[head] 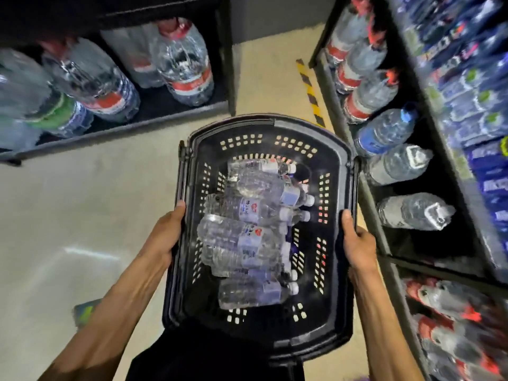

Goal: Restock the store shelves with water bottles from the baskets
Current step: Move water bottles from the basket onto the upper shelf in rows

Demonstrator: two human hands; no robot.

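Head view, left hand point(164, 239), right hand point(357, 243) — each grip closed on basket point(302, 124) rim, water bottles point(244, 237) inside.

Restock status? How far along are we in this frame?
Done: nothing that can be confirmed. The shelves hold large water bottles, but the frame doesn't show who placed them. In hand: the left hand and right hand grip the side rims of the black basket. Left: the small water bottles all lie piled in the basket, and the right shelf has bare gaps.
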